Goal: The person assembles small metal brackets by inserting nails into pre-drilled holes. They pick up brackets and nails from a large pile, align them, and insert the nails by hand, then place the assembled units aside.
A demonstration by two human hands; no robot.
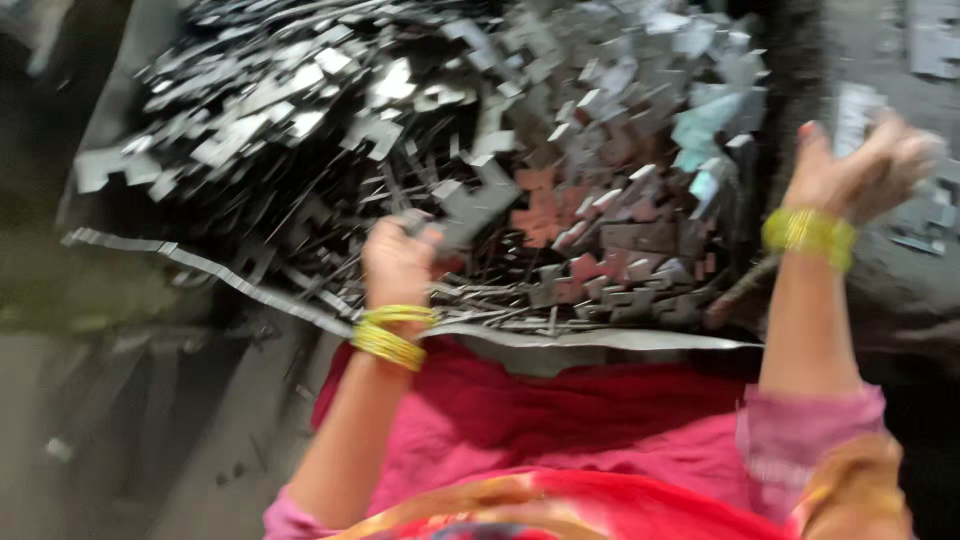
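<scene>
The left hand [398, 262] is closing on a flat metal stamping [470, 208] at the near edge of the heap of metal stampings [450, 130], its long axis pointing up-right. The right hand [860, 170] is gripping several blurred metal pieces [858, 112], standing roughly upright, beyond the heap's right side.

Heap of thin stamped metal pieces [480, 150], glossy grey, some rust-tinted; bent sheet-metal tray edge [600, 338], dull. Shiny yellow metal bangles [390, 335]. Pink cloth garment [560, 420], matt, soft.
</scene>
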